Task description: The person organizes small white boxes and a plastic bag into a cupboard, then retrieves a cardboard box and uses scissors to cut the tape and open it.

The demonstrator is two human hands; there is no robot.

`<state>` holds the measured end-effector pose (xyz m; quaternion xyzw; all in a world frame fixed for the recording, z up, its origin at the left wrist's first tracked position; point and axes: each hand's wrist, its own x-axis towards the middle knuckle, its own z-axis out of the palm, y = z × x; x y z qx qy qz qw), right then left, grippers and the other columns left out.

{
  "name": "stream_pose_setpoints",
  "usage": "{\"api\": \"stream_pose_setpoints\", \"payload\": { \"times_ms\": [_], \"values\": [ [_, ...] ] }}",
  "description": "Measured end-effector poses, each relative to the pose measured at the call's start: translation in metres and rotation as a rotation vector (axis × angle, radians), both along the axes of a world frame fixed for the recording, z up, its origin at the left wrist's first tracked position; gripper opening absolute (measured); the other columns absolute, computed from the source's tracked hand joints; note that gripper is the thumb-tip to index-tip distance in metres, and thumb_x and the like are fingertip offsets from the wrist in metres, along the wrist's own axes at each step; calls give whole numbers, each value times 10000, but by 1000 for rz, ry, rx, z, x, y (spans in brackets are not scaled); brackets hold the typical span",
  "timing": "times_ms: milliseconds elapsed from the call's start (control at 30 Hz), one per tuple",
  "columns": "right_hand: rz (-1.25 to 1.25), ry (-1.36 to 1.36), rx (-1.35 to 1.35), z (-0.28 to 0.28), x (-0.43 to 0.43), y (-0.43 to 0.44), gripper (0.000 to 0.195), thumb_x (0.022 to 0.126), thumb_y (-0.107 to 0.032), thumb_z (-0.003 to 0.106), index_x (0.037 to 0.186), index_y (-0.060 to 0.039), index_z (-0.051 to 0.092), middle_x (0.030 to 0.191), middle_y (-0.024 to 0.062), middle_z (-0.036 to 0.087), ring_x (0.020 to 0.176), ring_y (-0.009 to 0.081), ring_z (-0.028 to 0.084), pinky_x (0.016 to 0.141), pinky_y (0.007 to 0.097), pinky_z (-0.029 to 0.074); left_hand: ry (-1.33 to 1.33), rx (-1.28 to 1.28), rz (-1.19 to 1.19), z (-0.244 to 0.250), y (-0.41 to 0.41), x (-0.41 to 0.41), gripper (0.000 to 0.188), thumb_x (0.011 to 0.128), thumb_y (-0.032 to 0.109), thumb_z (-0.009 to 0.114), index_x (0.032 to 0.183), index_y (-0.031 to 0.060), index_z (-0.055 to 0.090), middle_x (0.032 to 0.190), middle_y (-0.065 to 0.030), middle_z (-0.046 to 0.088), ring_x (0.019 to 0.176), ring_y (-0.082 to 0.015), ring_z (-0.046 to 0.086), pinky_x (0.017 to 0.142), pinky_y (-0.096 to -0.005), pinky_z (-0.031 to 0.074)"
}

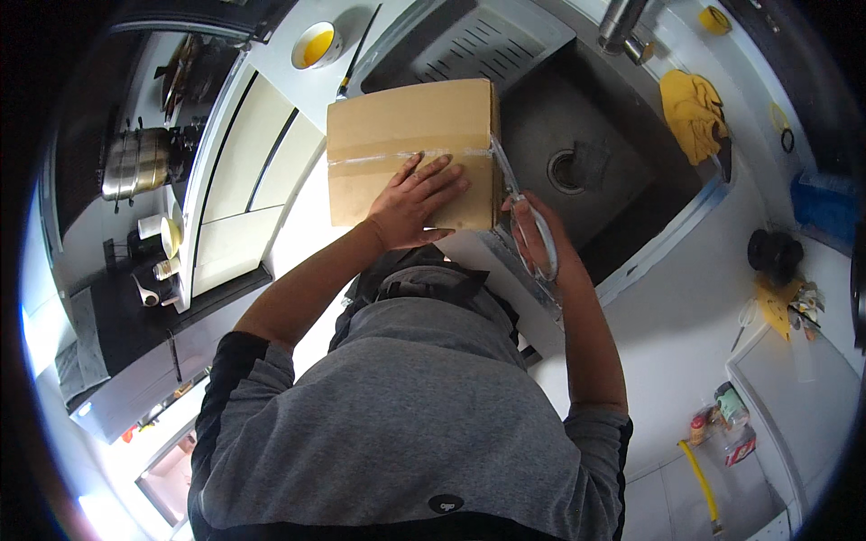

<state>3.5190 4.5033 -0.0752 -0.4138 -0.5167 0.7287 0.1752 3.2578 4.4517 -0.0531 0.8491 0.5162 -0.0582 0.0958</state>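
A brown cardboard box (406, 118) sits before me at the sink's near left edge, its top seam covered by a strip of clear tape (365, 159). My left hand (419, 199) lies flat on the box top with its fingers spread, just below and partly over the tape. In my right hand (538, 226) is a pair of scissors (545, 237) with pale handles. The blades reach up along the box's right side, and their tips touch or nearly touch the tape's end there. Whether the tips are under the tape, I cannot tell.
A dark sink basin (568, 223) with a slotted drain tray (480, 47) lies beyond and right of the box. A metal faucet (619, 30) and a yellow cloth (690, 111) are at its far side. A bowl with yellow contents (316, 46) stands top left, beside a thin dark-handled tool (358, 51).
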Motion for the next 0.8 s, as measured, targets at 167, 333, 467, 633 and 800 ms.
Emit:
{"api": "stream_pose_setpoints", "payload": {
  "times_ms": [167, 333, 467, 633, 800],
  "values": [
    [91, 28, -314, 22, 17, -10, 501, 991, -554, 397, 1116, -99, 565, 641, -4, 463, 521, 70, 428, 449, 263, 343, -14, -47, -107, 0, -8, -16, 831, 767, 606, 671, 1458, 249, 379, 1516, -22, 344, 1439, -246, 252, 1206, -520, 105],
    [110, 28, -201, 23, 23, -54, 505, 1008, -525, 369, 1173, -90, 566, 629, -34, 432, 547, 64, 417, 493, 243, 351, -113, -29, -324, -5, -21, -59, 865, 769, 620, 674, 1483, 278, 325, 1539, -1, 314, 1440, -235, 250, 1204, -516, 112],
    [205, -35, -178, 33, 22, -65, 497, 1011, -504, 380, 1172, -77, 578, 642, -40, 445, 560, 62, 426, 519, 242, 354, -122, -89, -387, -7, -20, -75, 858, 775, 554, 699, 1488, 278, 310, 1558, 5, 284, 1445, -251, 240, 1203, -517, 114],
    [193, -103, -86, 39, 26, -65, 454, 1006, -467, 442, 1190, -79, 587, 680, -3, 534, 595, 92, 499, 553, 259, 412, -264, -16, -262, -4, -33, -67, 842, 748, 514, 742, 1455, 248, 369, 1531, -20, 320, 1447, -250, 233, 1206, -521, 110],
    [116, -462, 349, 43, 48, -57, 433, 918, -367, 649, 1215, -59, 583, 834, 96, 645, 735, 166, 606, 664, 325, 498, -336, 8, 114, 10, -57, -10, 823, 701, 439, 799, 1400, 202, 435, 1469, -48, 390, 1439, -246, 248, 1199, -522, 118]
  ]
}}
